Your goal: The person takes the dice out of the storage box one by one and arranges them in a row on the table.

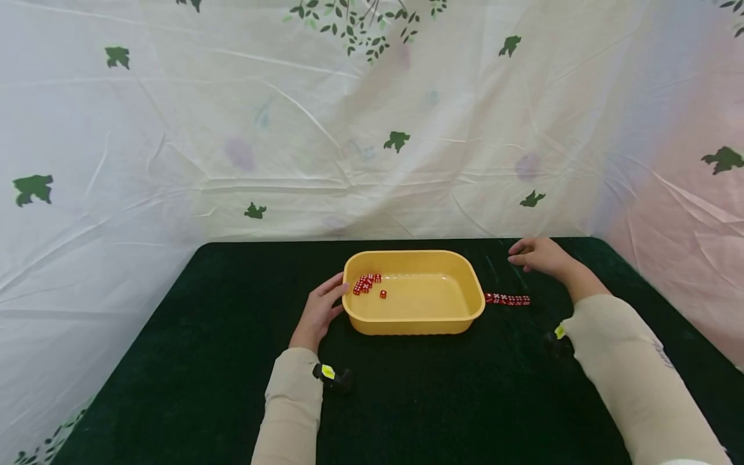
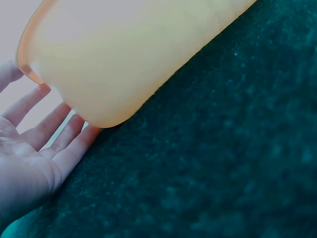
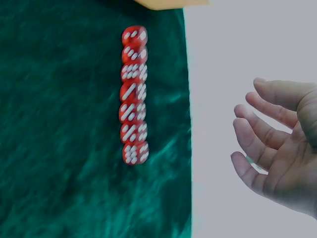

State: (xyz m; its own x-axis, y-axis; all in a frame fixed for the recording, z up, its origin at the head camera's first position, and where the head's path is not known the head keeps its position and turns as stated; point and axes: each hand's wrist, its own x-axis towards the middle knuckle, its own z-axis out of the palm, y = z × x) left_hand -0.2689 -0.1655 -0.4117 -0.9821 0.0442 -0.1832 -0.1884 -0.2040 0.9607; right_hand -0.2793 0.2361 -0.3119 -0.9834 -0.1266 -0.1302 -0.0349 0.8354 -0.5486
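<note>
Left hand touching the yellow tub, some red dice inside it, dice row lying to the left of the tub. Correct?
Not quite: the dice row lies to the right of the tub, per the head view. The rest holds: left hand touching the tub, some red dice inside it.

Tub (image 1: 413, 327) touching left fingers (image 2: 49, 124) was plain yellow. Loose dice (image 1: 363, 281) past those fingers were red with white pips; dice row (image 1: 511, 300) near right fingers (image 3: 250, 136) matched. Table (image 1: 453, 400) below the fingers was dark green; cloth (image 1: 325, 168) beyond them whitish, printed with green leaves.
</note>
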